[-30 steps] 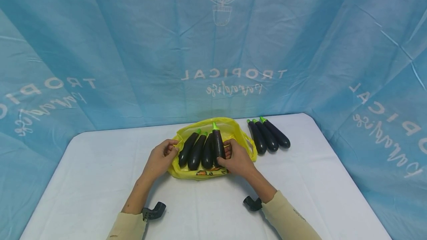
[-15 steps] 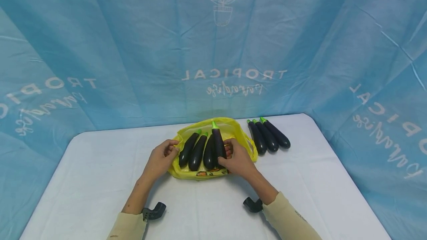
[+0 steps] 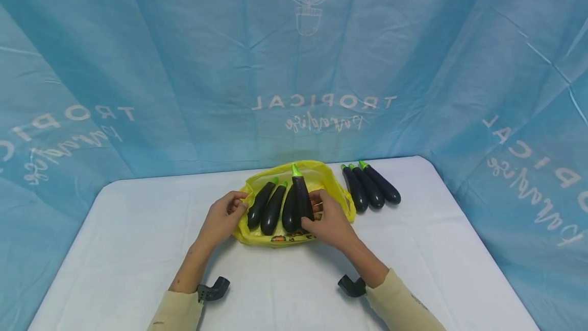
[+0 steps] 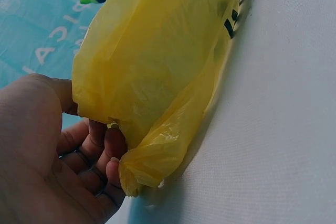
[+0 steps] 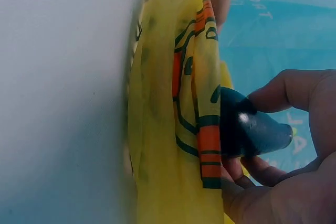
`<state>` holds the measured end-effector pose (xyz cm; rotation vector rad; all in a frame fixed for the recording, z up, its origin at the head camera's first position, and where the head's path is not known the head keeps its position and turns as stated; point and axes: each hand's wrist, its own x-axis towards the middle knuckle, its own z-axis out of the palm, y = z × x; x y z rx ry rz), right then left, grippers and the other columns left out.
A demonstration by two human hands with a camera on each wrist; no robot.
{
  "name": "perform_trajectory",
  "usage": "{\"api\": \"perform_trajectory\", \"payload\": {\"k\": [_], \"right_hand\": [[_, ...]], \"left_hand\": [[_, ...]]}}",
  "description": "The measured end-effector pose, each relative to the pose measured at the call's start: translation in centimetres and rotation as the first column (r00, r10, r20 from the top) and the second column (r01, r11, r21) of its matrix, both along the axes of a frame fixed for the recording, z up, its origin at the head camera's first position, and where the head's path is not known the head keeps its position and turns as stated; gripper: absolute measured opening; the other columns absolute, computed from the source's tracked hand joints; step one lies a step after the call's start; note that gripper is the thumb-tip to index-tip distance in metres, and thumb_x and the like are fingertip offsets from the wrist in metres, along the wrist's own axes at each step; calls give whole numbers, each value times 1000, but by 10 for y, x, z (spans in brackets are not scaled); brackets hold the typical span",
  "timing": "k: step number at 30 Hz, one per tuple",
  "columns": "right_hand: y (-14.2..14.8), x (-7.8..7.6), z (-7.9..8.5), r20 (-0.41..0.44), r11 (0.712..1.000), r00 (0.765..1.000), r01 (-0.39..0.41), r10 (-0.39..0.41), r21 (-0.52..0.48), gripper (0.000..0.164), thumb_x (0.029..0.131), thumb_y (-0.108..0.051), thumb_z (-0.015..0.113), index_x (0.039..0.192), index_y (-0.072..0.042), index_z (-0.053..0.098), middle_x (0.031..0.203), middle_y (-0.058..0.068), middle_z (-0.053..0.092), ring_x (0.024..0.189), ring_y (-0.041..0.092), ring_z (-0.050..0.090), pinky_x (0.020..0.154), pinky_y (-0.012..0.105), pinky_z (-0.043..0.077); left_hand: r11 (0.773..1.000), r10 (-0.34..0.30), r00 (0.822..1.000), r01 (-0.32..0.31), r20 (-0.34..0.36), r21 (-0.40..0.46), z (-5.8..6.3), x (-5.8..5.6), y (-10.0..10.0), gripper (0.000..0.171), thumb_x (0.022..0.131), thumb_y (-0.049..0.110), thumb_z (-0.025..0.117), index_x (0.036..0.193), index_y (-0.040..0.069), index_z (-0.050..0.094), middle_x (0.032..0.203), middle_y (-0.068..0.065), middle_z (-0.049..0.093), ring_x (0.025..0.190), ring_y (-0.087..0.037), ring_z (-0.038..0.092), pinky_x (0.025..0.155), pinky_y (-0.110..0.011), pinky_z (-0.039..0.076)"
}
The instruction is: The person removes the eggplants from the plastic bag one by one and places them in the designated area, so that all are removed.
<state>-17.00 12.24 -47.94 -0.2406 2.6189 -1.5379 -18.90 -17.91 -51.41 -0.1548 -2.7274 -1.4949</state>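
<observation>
A yellow plastic bag (image 3: 262,239) lies on the table with its mouth spread. My left hand (image 3: 223,220) pinches the bag's left edge; in the left wrist view its thumb and fingers (image 4: 114,142) are at the yellow film. Between the thumb and fingers of my right hand (image 3: 332,222) is an eggplant (image 3: 301,195) with a bright green stem, at the right of the bag's mouth. The right wrist view shows this eggplant (image 5: 247,124) partly behind the bag's printed side. Three more eggplants (image 3: 274,211) lie side by side in the bag, left of the held one.
Three eggplants (image 3: 369,187) lie together on the white-covered table (image 3: 138,249), right of the bag and near the back edge. A blue printed curtain (image 3: 193,75) hangs behind and at both sides. Dark wrist mounts (image 3: 214,290) stick out from both wrists.
The held eggplant has shifted slightly, its lower end toward the right and its stem a little farther back. My right hand moves with it slightly. My left hand stays at the bag's edge.
</observation>
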Motion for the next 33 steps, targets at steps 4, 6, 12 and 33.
{"api": "perform_trajectory", "payload": {"k": [4, 6, 12, 33], "right_hand": [[4, 5, 5, -21, 1000, 1000, 19, -19, -16, 56, 87, -16, 80, 137, -9, 58, 119, 4, 62, 105, 22, 62, 94, 39, 58], [6, 6, 7, -30, 999, 999, 28, -29, -30, 56, 86, -15, 80, 138, -10, 58, 120, 4, 61, 108, 22, 62, 95, 39, 58], [12, 15, 17, -54, 998, 997, 51, -53, -30, 58, 86, -13, 80, 139, -9, 57, 125, 5, 62, 113, 24, 62, 99, 40, 57], [53, 15, 22, -139, 997, 988, 76, -72, 25, 59, 88, -9, 78, 141, -11, 54, 133, 7, 59, 117, 25, 61, 103, 44, 55]], "left_hand": [[1000, -2, 1000, 2, -4, -5, 1, -1, -1, 27, 105, 15, 62, 129, 5, 68, 99, -7, 62, 85, -20, 55, 72, -25, 46], [1000, -4, 1000, 3, -7, -6, 1, -1, -1, 27, 105, 14, 62, 129, 5, 68, 99, -7, 62, 85, -20, 55, 72, -25, 46], [1000, 1, 1000, -1, -5, -10, 2, -1, -1, 27, 105, 14, 62, 129, 4, 68, 99, -8, 62, 85, -20, 55, 72, -25, 46], [1000, 0, 1000, 0, -14, -6, 0, 1, -1, 27, 104, 14, 62, 129, 4, 68, 98, -7, 61, 84, -19, 54, 71, -25, 45]]}}
